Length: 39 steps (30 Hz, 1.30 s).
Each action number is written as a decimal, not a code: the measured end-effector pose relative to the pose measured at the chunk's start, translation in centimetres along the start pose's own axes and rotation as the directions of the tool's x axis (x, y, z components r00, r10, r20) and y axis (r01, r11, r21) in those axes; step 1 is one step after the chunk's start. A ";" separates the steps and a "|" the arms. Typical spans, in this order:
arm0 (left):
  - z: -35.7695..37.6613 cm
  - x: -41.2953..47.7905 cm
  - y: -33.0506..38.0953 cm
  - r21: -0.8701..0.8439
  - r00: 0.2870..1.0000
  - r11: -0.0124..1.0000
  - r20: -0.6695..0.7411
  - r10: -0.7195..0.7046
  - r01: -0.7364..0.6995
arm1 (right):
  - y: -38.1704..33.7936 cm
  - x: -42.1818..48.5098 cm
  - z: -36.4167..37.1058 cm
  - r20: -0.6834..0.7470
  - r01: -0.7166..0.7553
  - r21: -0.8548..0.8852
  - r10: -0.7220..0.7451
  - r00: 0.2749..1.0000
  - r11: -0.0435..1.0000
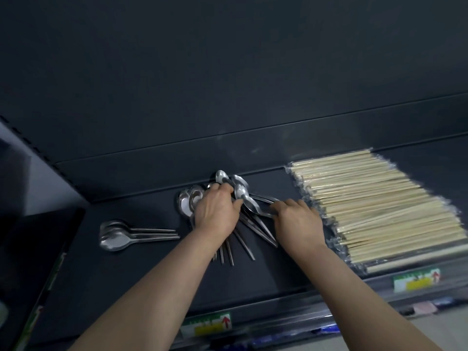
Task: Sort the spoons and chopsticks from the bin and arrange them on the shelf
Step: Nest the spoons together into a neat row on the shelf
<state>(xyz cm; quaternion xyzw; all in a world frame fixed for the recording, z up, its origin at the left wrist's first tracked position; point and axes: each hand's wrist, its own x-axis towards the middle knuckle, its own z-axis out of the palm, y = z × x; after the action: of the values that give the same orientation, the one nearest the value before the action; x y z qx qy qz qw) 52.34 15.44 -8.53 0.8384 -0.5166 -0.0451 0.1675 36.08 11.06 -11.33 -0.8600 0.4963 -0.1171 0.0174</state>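
Spoons (240, 195) fanned beside chopstick packs (379, 206); L hand (217, 211) grips bowls, R hand (297, 221) pinches handles. Loose grip cld let them slide, scatter.

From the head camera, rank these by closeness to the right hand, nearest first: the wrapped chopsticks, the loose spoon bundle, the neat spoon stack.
1. The loose spoon bundle: in the middle, the right hand grips its handles.
2. The wrapped chopsticks: just to the right of that hand.
3. The neat spoon stack: far left, beyond the left hand.
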 end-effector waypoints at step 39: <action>-0.1 1.6 -1.0 0.077 0.992 0.995 0.101 -0.072 0.064 | -0.8 0.3 -1.1 0.398 -0.371 0.507 0.171 0.901 0.778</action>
<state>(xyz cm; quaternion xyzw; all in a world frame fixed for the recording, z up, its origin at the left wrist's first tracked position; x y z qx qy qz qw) 53.95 14.43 -8.65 0.8577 -0.4970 -0.0752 0.1080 36.70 11.30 -10.06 -0.7398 0.5483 -0.1111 0.3737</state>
